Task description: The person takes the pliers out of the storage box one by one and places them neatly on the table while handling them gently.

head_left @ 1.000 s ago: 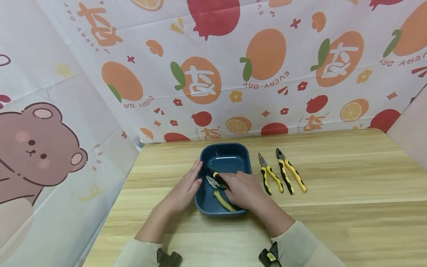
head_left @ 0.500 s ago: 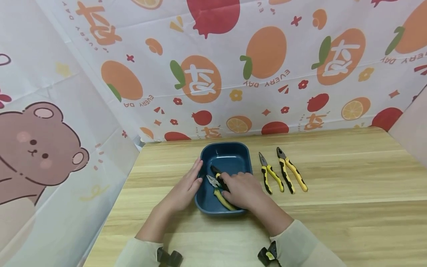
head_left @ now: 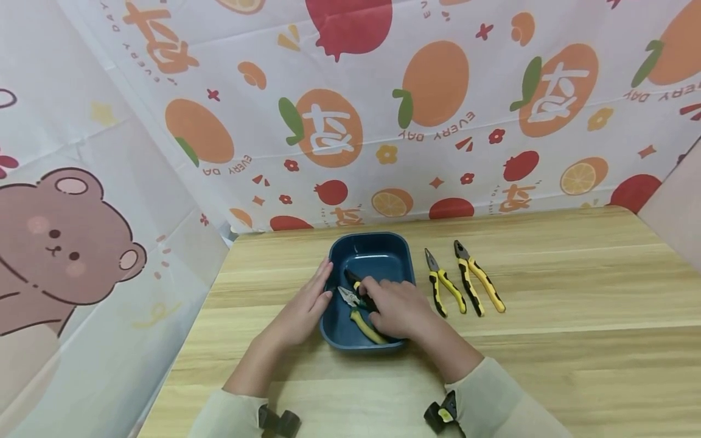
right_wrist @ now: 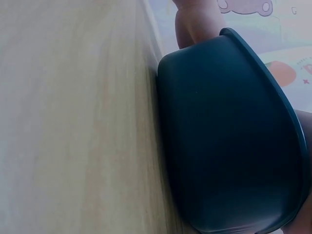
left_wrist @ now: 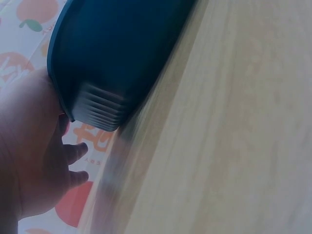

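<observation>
A dark blue tray (head_left: 378, 243) stands on the table, with combination pliers (head_left: 366, 328) with yellow-green handles lying inside. My right hand (head_left: 401, 309) reaches over its right side and grips a black tool with a small yellow mark (head_left: 352, 278). Most of that tool is hidden under the fingers, so its kind does not show. Against the tray's left wall rests my left hand (head_left: 302, 311), fingers extended. In the left wrist view the left hand (left_wrist: 34, 146) is beside the tray's outer wall (left_wrist: 117, 53). The right wrist view shows mostly the tray's outside (right_wrist: 224, 136).
Right of the tray, long-nose pliers (head_left: 445, 283) and larger combination pliers (head_left: 477, 278), both yellow and black, lie on the wooden table (head_left: 575, 304). A fruit-print cloth (head_left: 378, 121) hangs behind the table, and a bear-print cloth (head_left: 66, 243) hangs at the left.
The black tool's visible end has shifted right, away from the tray's left wall. My right hand has moved only slightly; the left hand holds its place.
</observation>
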{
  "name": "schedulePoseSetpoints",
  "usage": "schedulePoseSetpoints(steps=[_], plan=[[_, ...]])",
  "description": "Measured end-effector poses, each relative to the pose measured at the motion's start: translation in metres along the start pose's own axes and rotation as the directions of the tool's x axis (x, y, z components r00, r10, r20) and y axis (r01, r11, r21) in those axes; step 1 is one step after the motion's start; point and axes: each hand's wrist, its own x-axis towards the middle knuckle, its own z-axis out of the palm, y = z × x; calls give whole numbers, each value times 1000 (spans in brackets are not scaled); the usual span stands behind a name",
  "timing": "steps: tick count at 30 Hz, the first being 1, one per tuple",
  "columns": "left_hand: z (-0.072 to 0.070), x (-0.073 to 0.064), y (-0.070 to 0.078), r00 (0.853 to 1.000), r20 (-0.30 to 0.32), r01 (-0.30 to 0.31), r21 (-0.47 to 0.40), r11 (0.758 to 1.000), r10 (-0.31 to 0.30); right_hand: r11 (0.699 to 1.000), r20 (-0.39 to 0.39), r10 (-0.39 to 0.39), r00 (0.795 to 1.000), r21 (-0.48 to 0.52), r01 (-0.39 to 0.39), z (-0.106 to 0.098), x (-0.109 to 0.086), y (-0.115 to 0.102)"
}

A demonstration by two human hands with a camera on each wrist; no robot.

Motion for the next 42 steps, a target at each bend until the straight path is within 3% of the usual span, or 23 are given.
schedulePoseSetpoints(steps=[6,27,36,42], plan=[[-2,1,2,1000,0,4,-2,1000,-4,999,-15,15,1000,39,-15,-1,0,0],[-2,0,0,999,21,33,-5,999,-33,1000,0,-16,1000,21,16,-3,-2,-2],[-2,0,-1,999,26,27,-8,1000,-26,997,60,-59,996,-42,62,-4,-3,-4],[-2,0,2,1000,14,9,-4,1000,-9,996,23,-80,997,-32,81,-3,-4,-1]])
